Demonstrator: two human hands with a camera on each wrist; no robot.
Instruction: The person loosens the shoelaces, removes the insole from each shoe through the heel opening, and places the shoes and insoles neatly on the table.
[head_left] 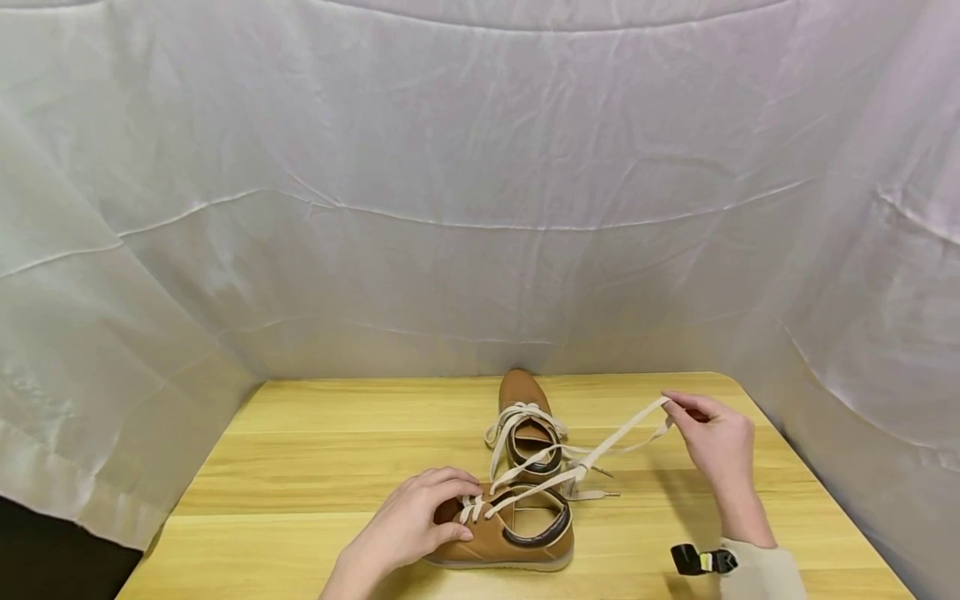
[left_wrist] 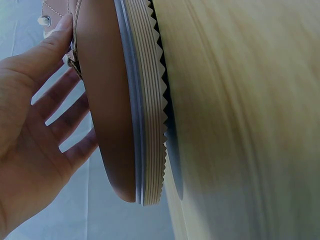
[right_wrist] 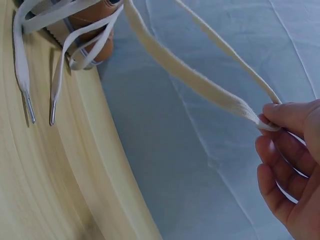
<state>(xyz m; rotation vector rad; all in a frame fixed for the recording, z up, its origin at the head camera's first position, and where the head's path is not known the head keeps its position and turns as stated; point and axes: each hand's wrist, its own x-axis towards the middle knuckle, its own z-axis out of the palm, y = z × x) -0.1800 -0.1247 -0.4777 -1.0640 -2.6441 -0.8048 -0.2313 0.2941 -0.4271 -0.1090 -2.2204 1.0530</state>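
Note:
Two brown lace-up shoes stand on a wooden table [head_left: 315, 467]. My left hand [head_left: 457, 500] grips the front of the near shoe [head_left: 517, 533], fingers curled over its upper. From the left wrist the thumb [left_wrist: 60, 30] presses by an eyelet while the other fingers wrap the far side of the shoe [left_wrist: 110, 100], above its ribbed sole [left_wrist: 147, 100]. At the right, my right hand [head_left: 670, 404] is raised and pinches the end of a cream lace [head_left: 622, 433], stretched taut from the near shoe. Thumb and forefinger [right_wrist: 267, 125] nip the flat lace [right_wrist: 200, 82].
The far shoe [head_left: 525, 417] stands behind the near one, toe pointing away, its loose laces trailing right with metal tips [right_wrist: 30, 112] on the table. White cloth [head_left: 480, 208] hangs round the back and both sides. The table's right edge [head_left: 825, 492] is near my right arm.

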